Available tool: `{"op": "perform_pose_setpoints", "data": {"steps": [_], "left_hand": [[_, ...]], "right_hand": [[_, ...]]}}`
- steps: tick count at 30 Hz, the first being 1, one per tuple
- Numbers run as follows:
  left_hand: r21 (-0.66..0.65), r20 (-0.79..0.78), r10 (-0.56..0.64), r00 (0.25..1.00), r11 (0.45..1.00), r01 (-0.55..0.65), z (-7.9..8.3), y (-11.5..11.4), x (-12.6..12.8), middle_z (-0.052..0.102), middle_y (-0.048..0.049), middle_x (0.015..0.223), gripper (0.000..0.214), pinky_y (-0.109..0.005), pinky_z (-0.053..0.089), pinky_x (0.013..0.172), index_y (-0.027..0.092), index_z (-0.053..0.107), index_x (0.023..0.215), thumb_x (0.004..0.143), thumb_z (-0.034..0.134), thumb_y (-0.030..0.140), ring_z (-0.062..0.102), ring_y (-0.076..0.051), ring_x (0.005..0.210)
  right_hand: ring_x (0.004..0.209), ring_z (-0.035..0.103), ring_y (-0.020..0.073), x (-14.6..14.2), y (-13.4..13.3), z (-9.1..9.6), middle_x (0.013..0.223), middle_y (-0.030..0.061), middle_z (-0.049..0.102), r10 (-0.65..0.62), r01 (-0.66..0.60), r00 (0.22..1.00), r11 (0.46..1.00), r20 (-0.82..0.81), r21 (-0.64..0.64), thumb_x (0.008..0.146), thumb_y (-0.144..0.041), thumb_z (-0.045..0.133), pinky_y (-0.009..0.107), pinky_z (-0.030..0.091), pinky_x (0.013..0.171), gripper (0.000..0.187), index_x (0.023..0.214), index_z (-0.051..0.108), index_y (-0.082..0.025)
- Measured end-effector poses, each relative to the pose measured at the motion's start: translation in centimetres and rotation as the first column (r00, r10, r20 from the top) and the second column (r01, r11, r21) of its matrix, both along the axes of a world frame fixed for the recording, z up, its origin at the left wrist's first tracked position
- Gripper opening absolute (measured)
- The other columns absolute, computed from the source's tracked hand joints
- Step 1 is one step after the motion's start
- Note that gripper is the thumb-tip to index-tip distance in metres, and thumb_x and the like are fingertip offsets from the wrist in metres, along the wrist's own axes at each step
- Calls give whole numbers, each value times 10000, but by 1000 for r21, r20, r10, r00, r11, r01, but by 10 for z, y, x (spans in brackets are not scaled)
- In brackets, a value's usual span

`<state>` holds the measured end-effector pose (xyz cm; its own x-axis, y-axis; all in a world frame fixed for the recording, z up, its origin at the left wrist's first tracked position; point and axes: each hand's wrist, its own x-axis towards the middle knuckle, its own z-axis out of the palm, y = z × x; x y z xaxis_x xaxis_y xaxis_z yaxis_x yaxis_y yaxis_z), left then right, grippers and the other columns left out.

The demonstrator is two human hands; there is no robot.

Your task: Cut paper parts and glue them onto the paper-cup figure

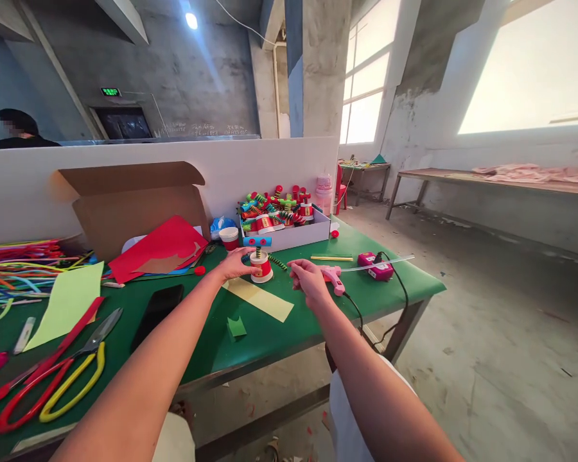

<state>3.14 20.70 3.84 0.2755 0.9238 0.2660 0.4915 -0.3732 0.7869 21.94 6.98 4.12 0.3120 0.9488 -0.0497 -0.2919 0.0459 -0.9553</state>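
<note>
The cup figure (261,271) is stood upright on the desk (192,356), long axis vertical, with a blue tube (257,242) set across its top. From its right side a dark coil arm (278,263) is pointed toward the right fingers (298,268). The left fingers (243,251) are nearer, being placed against the cup figure's left side, apparently clamped on it. The right fingers are held just off its right, tips drawn close; whether anything is pinched cannot be told. A yellow strip (264,301) is laid in front of it, the glue gun (334,280) farther right.
</note>
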Motion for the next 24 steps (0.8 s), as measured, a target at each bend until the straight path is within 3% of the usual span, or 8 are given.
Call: {"op": "perform_pose_setpoints", "data": {"steps": [3, 6, 13, 21, 24], "left_hand": [[-86, 44, -91, 995, 992, 94, -3, -3, 12, 732, -60, 960, 465, -360, 468, 911, 238, 717, 772, 341, 880, 297, 624, -318, 1040], [-157, 108, -2, 994, 987, 19, -8, -9, 19, 731, -44, 814, 400, -329, 498, 786, 230, 696, 710, 354, 878, 252, 656, -292, 894], [-114, 78, 149, 986, 984, -140, -12, -22, 18, 734, -33, 826, 417, -289, 488, 711, 259, 684, 714, 349, 883, 291, 658, -282, 883], [-170, 142, 64, 988, 985, -39, -2, -29, 4, 714, -52, 882, 488, -300, 479, 765, 233, 690, 762, 322, 900, 268, 636, -272, 921], [-152, 259, 100, 961, 986, -62, 10, -31, -11, 694, -70, 963, 559, -303, 469, 809, 225, 689, 851, 344, 915, 289, 622, -251, 968]], "right_hand": [[395, 380, 44, -2, 4, 1, 537, -61, 516, 13, -13, 1000, 1000, 26, 2, 693, -174, 566, 187, 331, 393, 65, 746, 602, -163], [400, 380, 43, -2, 8, 3, 542, -56, 530, 1, -1, 999, 1000, 35, -1, 706, -174, 567, 180, 330, 390, 55, 746, 603, -167], [406, 367, 37, -8, 10, 7, 545, -55, 534, 6, -6, 1000, 1000, 6, 4, 709, -196, 585, 172, 333, 397, 52, 748, 605, -167], [397, 367, 37, -10, 5, 8, 545, -54, 532, 21, -21, 1000, 1000, 3, 7, 691, -179, 575, 181, 342, 402, 59, 734, 611, -161], [398, 371, 36, -7, 4, 9, 546, -55, 531, 20, -20, 1000, 1000, 5, 0, 690, -179, 577, 178, 341, 401, 60, 735, 612, -161]]}}
